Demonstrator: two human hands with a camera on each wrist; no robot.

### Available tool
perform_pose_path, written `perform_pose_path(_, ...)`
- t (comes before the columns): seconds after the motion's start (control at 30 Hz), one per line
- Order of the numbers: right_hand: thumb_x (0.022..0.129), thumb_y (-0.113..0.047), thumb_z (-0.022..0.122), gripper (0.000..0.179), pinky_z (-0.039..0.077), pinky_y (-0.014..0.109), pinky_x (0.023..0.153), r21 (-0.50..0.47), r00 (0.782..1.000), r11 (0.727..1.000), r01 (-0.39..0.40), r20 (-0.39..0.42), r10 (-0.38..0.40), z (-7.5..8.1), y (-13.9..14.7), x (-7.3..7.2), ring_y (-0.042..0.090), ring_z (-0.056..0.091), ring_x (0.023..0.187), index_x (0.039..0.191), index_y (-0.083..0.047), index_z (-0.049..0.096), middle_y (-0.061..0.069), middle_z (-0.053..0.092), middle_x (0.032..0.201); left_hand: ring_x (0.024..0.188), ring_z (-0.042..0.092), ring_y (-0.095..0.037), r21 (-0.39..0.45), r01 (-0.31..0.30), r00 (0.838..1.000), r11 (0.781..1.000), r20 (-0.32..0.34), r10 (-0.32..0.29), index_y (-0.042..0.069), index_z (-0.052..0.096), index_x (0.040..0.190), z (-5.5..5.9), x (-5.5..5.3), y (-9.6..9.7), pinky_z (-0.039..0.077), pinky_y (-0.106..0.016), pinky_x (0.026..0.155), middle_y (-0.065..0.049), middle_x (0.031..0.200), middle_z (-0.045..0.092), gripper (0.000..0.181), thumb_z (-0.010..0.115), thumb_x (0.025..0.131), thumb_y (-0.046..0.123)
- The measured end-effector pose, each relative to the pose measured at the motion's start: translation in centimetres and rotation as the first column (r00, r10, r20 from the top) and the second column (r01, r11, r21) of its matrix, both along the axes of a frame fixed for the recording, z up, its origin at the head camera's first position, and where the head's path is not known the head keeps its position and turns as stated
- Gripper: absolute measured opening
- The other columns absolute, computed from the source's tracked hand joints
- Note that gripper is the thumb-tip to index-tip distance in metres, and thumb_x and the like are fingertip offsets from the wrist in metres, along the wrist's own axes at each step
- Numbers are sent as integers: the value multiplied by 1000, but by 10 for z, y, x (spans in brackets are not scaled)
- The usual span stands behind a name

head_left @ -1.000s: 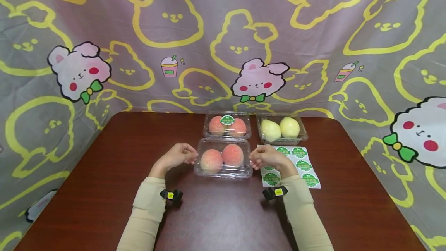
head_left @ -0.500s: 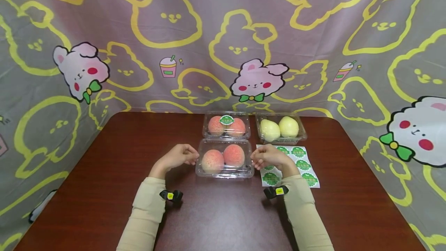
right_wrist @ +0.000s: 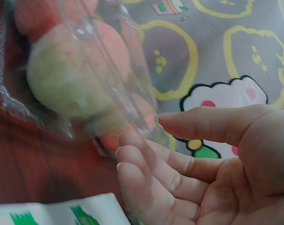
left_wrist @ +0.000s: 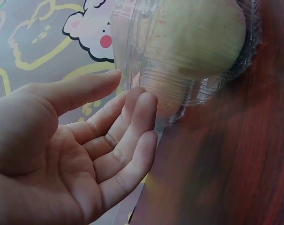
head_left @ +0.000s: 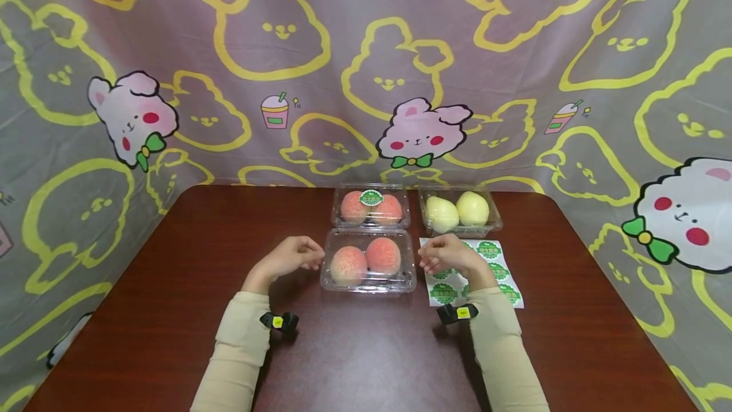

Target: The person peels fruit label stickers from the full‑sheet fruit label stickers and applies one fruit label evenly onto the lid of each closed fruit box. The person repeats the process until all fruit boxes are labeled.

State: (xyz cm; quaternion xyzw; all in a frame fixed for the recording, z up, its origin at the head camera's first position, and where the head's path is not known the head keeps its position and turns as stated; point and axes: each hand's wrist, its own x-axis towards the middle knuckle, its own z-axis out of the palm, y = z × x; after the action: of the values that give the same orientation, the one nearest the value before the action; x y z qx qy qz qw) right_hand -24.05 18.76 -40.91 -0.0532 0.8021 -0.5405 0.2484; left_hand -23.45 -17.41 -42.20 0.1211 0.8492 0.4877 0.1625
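A clear plastic clamshell box (head_left: 368, 283) with two peaches (head_left: 383, 256) inside sits at the middle of the table, its lid closed. My left hand (head_left: 290, 255) is at its left side, fingertips right at the edge, fingers loosely bent and holding nothing. In the left wrist view the palm and fingers (left_wrist: 142, 112) show beside the box wall. My right hand (head_left: 448, 255) hovers to the right of the box, over the sheet of green round stickers (head_left: 490, 250), with a gap to the box. Its thumb and fingers are apart in the right wrist view, with nothing between them.
Behind the near box stands another clear box (head_left: 338, 216) of peaches, with a green sticker on its lid. To its right is a clear box (head_left: 493, 224) holding two pale yellow-green fruits. A patterned cloth (head_left: 320, 81) hangs around the dark wooden table (head_left: 217, 240).
My right hand has moved a little to the right, away from the near box and over the sticker sheet. The left hand has stayed nearly where it was.
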Motion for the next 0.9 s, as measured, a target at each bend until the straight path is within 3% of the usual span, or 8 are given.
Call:
perform_pose_path(0.23,98,-8,48,36,60,31,70,-14,997,998,63,-32,-64,5,18,1,7,67,65,116,24,49,2,69,74,83,69,-21,12,-6,1000,1000,0,6,-7,62,107,0,1,0,57,-41,81,-24,100,69,22,59,94,11)
perform_pose_path(0.47,98,-9,46,38,61,32,72,73,988,988,133,-83,-127,10,40,4,7,68,68,119,23,51,7,72,80,82,68,-19,9,-11,1000,1000,-1,11,-6,63,106,-2,1,0,58,-39,80,-23,100,70,22,59,94,12)
perform_pose_path(0.67,99,-15,49,39,60,30,70,199,968,949,243,-105,-226,10,61,7,7,68,68,118,18,55,12,75,84,83,69,-22,7,-19,1000,1000,-9,19,-7,62,107,-2,0,-3,58,-40,81,-22,95,69,25,57,96,14)
perform_pose_path(0.9,97,-15,53,42,60,28,66,205,928,906,371,-87,-361,4,81,10,5,65,64,119,21,52,3,72,74,86,69,-29,16,-27,1000,1000,0,27,-8,61,108,-2,-2,-5,57,-43,83,-20,92,69,27,56,97,16)
